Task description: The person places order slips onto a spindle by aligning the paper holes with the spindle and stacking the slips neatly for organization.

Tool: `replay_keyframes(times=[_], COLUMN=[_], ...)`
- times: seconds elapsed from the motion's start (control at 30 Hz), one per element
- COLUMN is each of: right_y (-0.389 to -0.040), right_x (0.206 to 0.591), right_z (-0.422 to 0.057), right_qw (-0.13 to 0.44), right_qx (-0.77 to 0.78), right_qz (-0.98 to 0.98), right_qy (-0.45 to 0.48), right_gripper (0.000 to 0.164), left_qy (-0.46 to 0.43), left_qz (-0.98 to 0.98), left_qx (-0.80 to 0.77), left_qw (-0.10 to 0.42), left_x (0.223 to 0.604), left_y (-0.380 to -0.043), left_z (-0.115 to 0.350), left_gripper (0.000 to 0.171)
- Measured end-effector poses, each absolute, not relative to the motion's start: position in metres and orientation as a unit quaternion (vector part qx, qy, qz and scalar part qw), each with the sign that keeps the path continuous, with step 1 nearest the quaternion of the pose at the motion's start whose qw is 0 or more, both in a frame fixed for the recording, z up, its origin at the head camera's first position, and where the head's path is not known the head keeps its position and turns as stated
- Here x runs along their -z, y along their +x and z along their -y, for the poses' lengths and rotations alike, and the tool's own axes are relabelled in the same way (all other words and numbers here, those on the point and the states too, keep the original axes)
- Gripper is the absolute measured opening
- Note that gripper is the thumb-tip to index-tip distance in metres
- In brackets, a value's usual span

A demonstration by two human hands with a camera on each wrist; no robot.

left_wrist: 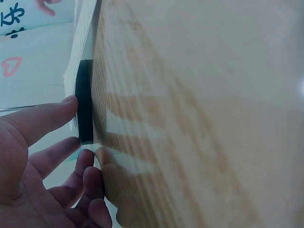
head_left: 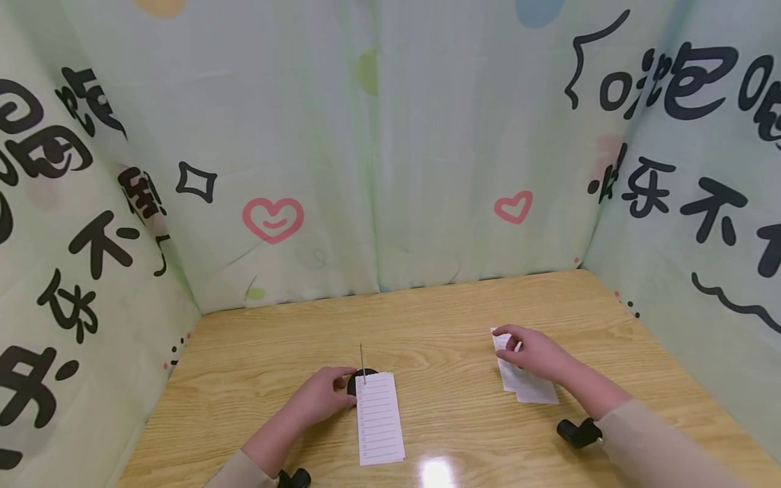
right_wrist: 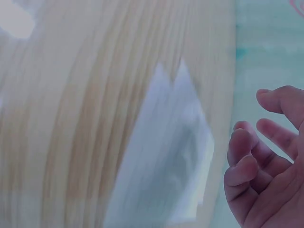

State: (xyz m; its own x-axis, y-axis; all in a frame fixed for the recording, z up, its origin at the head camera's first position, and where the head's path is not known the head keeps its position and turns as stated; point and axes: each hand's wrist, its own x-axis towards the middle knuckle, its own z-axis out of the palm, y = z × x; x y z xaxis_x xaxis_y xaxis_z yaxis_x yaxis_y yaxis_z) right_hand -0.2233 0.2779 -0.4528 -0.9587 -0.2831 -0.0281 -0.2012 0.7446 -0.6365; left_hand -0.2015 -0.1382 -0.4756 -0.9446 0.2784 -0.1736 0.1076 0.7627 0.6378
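On the left, a bill spike stands upright on its black round base (left_wrist: 84, 102), its thin metal rod (head_left: 362, 359) rising through the top of a stack of lined paper slips (head_left: 379, 420). The slips lie over part of the base and reach toward the near edge. My left hand (head_left: 323, 394) holds the base at its rim between thumb and forefinger. To the right, my right hand (head_left: 537, 352) hovers over loose white slips (head_left: 537, 390), its fingers loosely bent and nothing between them. In the right wrist view a gap shows between that hand and the slips (right_wrist: 152, 156).
The wooden table (head_left: 445, 352) carries both groups of slips. Printed curtains (head_left: 378, 169) stand along its back and sides. A black wrist device (head_left: 578, 432) sits at the right cuff, and another (head_left: 295, 478) shows at the left cuff.
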Motion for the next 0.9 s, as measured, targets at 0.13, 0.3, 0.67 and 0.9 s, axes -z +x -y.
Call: replay_keyframes(times=[0.13,0.3,0.67,0.9], right_y=[-0.225,-0.229,-0.241,-0.252], right_x=[0.452,0.451,0.457,0.468], right_z=[-0.300,-0.315,-0.322,-0.327], right_qw=[0.053,0.046,0.075,0.087], right_qx=[0.314,0.301,0.267,0.246], right_qz=[-0.943,-0.949,-0.959,-0.964], right_qy=[-0.096,-0.079,-0.062,-0.057], right_gripper=[0.043,0.047,0.056,0.061], left_qy=[0.105,0.104,0.107,0.108], left_qz=[-0.929,-0.930,-0.930,-0.931], left_qx=[-0.329,-0.326,-0.323,-0.321], left_qw=[0.132,0.133,0.135,0.136], left_x=[0.477,0.478,0.477,0.478], left_y=[-0.202,-0.203,-0.203,-0.204], left_z=[0.138,0.138,0.139,0.139], left_gripper=[0.056,0.056,0.055,0.055])
